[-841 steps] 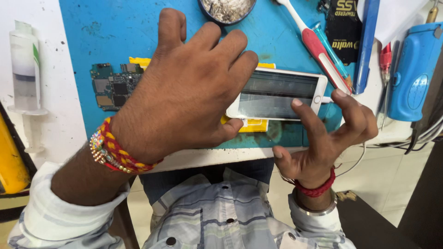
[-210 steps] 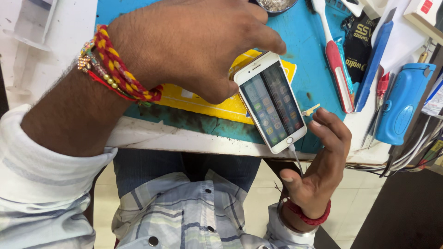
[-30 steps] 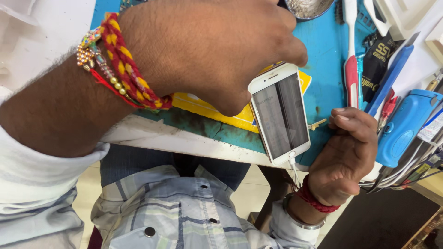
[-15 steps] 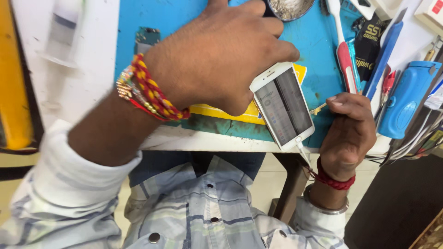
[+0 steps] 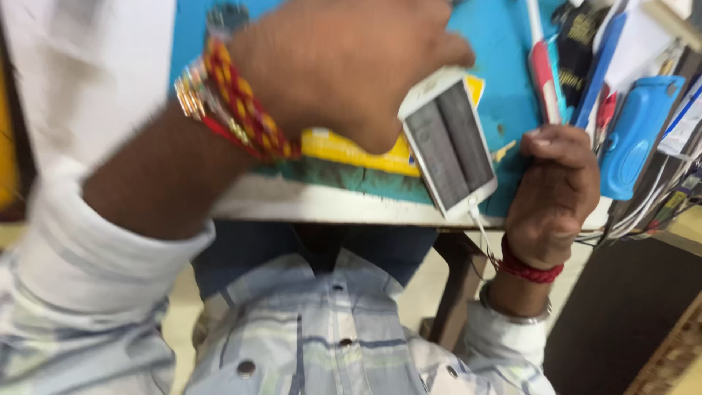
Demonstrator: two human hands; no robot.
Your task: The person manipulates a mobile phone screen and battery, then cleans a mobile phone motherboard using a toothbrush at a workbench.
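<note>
A white phone (image 5: 447,146) lies screen-up and tilted at the near edge of a blue work mat (image 5: 504,44), its bottom end reaching the white table edge (image 5: 322,208), where a thin white cable (image 5: 484,238) plugs in and drops below the table. The left hand (image 5: 344,66) covers the phone's upper left side from above; its fingers curl down over the mat and the phone's top corner, but the view is blurred and the palm hides whether they grip the phone or only press on it. A red and yellow thread band (image 5: 245,102) with beads sits on that wrist. The right hand (image 5: 552,190) rests just right of the phone's lower end at the table edge, fingers folded in to a loose fist; what they pinch, if anything, cannot be made out. A red cord (image 5: 526,269) and a metal bangle (image 5: 515,314) ring its wrist.

A yellow card (image 5: 351,150) lies on the mat, partly under the left hand and the phone. Beyond the right hand, along the mat's right side, lie a red and white toothbrush (image 5: 542,69), a blue strip tool (image 5: 596,69), a black packet (image 5: 578,36) and a blue plastic case (image 5: 640,135), with loose wires (image 5: 658,208) hanging at the table's right corner. The left forearm blocks most of the mat's left half.
</note>
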